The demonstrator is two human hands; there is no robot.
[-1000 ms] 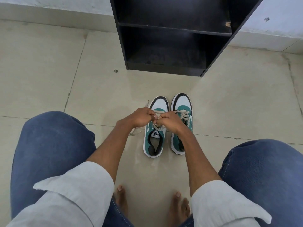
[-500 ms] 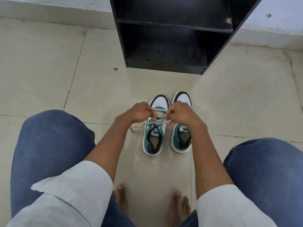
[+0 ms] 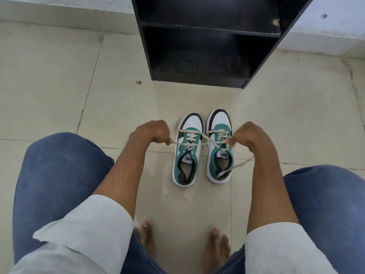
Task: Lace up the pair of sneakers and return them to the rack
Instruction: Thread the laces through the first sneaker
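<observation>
Two white, teal and black sneakers stand side by side on the tiled floor, toes toward the rack. The left sneaker (image 3: pixel 187 151) has a cream lace (image 3: pixel 189 142) threaded through its eyelets. My left hand (image 3: pixel 152 132) grips one lace end to the shoe's left. My right hand (image 3: pixel 246 135) grips the other end, which stretches across the right sneaker (image 3: pixel 219 147); its loose tail hangs down over that shoe's heel. Both ends are pulled taut and apart. The black shoe rack (image 3: pixel 209 42) stands just beyond the shoes, its shelves bare.
My knees in blue jeans flank the shoes and my bare feet (image 3: pixel 215 252) rest on the floor (image 3: pixel 98 107) below them. A white wall (image 3: pixel 59 2) runs behind the rack. A small speck (image 3: pixel 138 82) lies on the tile left of the rack.
My hands have moved apart from over the left sneaker, drawing the lace ends out sideways and tight. The right hand now sits right of the right sneaker.
</observation>
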